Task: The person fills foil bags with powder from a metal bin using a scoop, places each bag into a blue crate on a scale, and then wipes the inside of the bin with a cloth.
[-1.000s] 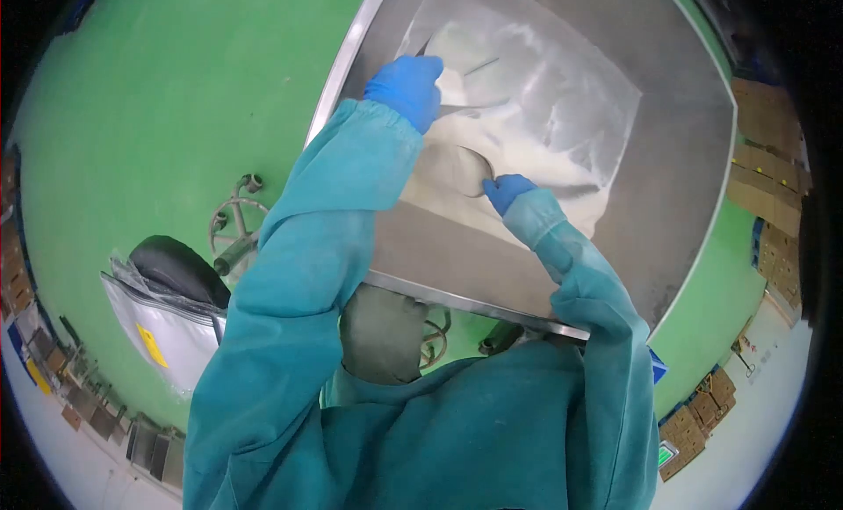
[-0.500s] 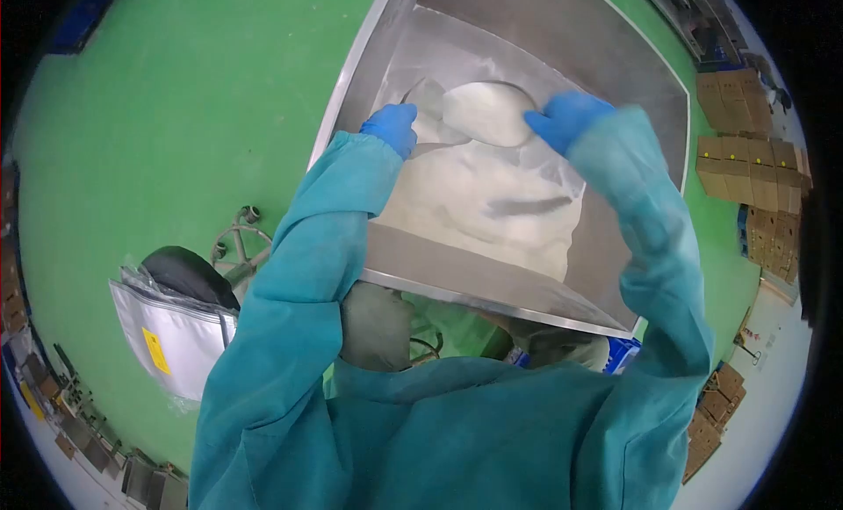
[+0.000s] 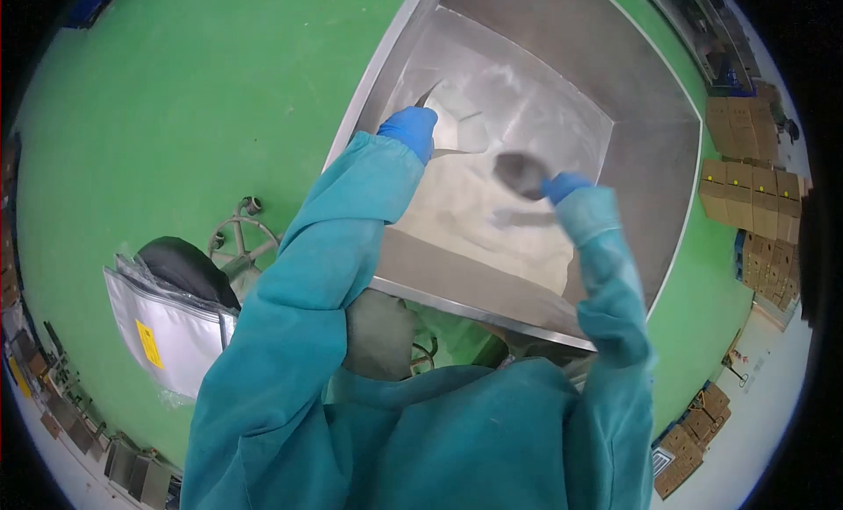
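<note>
My left hand (image 3: 411, 130), in a blue glove, is closed at the left side of a large metal bin (image 3: 648, 159). It grips a thin-edged grey holder (image 3: 428, 93) with white powder in it; whether this is a scoop or a bag I cannot make out. My right hand (image 3: 566, 187), also gloved, is wrapped round the handle of a metal scoop (image 3: 521, 174). The scoop is blurred by motion, its dark bowl pointing left above the white powder (image 3: 483, 224). Most of the powder lies toward the near side of the bin.
A silver bag (image 3: 167, 330) with a yellow label rests by a black stool seat (image 3: 189, 268) at left. The stool's wheeled base (image 3: 241, 238) stands on the green floor (image 3: 176, 115). Cardboard boxes (image 3: 751, 189) are stacked at right.
The scoop in my right hand was heaped with powder beside the left-held holder; now its bowl looks dark and it has come nearer me. My left hand keeps its grip.
</note>
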The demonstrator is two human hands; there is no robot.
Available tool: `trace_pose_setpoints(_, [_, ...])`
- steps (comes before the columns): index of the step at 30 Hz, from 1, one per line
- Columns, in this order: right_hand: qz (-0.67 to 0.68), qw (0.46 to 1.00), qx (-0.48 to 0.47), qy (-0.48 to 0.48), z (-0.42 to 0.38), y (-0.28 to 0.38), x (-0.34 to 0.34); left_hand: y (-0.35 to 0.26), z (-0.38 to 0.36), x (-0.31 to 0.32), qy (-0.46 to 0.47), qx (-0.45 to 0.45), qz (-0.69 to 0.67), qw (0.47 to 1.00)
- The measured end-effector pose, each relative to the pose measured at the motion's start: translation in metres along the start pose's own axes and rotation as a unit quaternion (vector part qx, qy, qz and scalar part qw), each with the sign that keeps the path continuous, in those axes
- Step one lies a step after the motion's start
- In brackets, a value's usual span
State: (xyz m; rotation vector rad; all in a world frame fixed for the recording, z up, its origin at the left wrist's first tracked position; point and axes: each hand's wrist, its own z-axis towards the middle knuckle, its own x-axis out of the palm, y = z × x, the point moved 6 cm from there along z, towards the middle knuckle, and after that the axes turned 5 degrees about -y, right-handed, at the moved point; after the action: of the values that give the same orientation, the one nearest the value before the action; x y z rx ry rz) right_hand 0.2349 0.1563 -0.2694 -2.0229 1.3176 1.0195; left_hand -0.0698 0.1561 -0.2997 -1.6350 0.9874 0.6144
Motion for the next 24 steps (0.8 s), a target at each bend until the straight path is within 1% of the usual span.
trace_pose_setpoints(1, [0.021, 0.997, 0.054, 0.052, -0.005, 0.019, 0.019, -0.003, 0.0, -0.001, 0.003, 0.013, -0.003, 1.0])
trace_pose_setpoints(2, [0.025, 0.989, 0.106, 0.097, 0.015, 0.009, 0.075, -0.003, -0.001, -0.002, 0.007, 0.025, -0.005, 1.0])
trace_pose_setpoints(3, [0.102, 0.983, 0.103, 0.111, 0.021, 0.025, 0.098, -0.004, -0.003, 0.0, 0.014, 0.035, -0.009, 0.999])
trace_pose_setpoints(4, [0.213, 0.972, 0.088, 0.038, 0.038, 0.029, 0.104, -0.007, -0.006, 0.001, 0.039, 0.026, 0.007, 0.999])
trace_pose_setpoints(5, [0.321, 0.944, 0.072, -0.037, 0.063, 0.028, 0.103, -0.011, -0.008, -0.003, 0.064, 0.017, 0.024, 0.998])
trace_pose_setpoints(6, [0.465, 0.878, 0.094, -0.068, 0.075, 0.031, 0.087, -0.014, -0.011, -0.001, 0.091, 0.009, 0.042, 0.995])
trace_pose_setpoints(7, [0.596, 0.79, 0.105, -0.102, 0.087, 0.034, 0.069, -0.016, -0.013, 0.004, 0.11, 0.008, 0.03, 0.993])
trace_pose_setpoints(9, [0.541, 0.821, 0.037, -0.179, 0.094, 0.075, 0.002, -0.017, -0.014, 0.008, 0.139, 0.013, 0.013, 0.99])
trace_pose_setpoints(10, [0.425, 0.887, 0.041, -0.176, 0.104, 0.094, -0.004, -0.02, -0.014, 0.006, 0.135, 0.012, 0.021, 0.991])
trace_pose_setpoints(11, [0.339, 0.932, -0.002, -0.125, 0.149, 0.095, 0.039, -0.023, -0.018, 0.008, 0.13, 0.007, 0.025, 0.991])
trace_pose_setpoints(12, [0.331, 0.938, 0.025, -0.106, 0.141, 0.091, 0.023, -0.023, -0.021, 0.007, 0.121, 0.002, 0.029, 0.992])
trace_pose_setpoints(14, [0.316, 0.943, 0.082, -0.07, 0.119, 0.084, -0.018, 0.0, -0.024, -0.015, 0.018, 0.01, 0.003, 1.0])
trace_pose_setpoints(15, [0.273, 0.954, 0.05, -0.115, 0.095, 0.079, -0.028, 0.013, -0.028, -0.026, -0.033, 0.013, -0.015, 0.999])
trace_pose_setpoints(17, [0.195, 0.969, -0.011, -0.151, 0.024, 0.083, -0.041, 0.012, -0.055, -0.027, -0.004, 0.084, 0.015, 0.996])
trace_pose_setpoints(18, [0.177, 0.976, -0.004, -0.127, -0.008, 0.084, -0.031, 0.003, -0.073, -0.02, 0.013, 0.121, 0.028, 0.992])
trace_pose_setpoints(19, [0.16, 0.981, 0.006, -0.106, -0.041, 0.084, -0.021, -0.008, -0.095, -0.005, 0.068, 0.134, 0.044, 0.988])
trace_pose_setpoints(20, [0.132, 0.987, -0.016, -0.094, -0.059, 0.085, 0.006, -0.02, -0.113, 0.007, 0.12, 0.151, 0.064, 0.979])
trace_pose_setpoints(21, [0.104, 0.991, -0.036, -0.082, -0.073, 0.085, 0.04, -0.03, -0.128, 0.017, 0.165, 0.145, 0.07, 0.973])
trace_pose_setpoints(22, [0.099, 0.994, -0.047, -0.013, -0.093, 0.089, 0.064, -0.039, -0.136, 0.021, 0.21, 0.139, 0.078, 0.965])
trace_pose_setpoints(24, [0.107, 0.993, -0.036, -0.016, -0.129, 0.08, 0.04, -0.07, -0.146, 0.003, 0.251, 0.178, 0.068, 0.949])
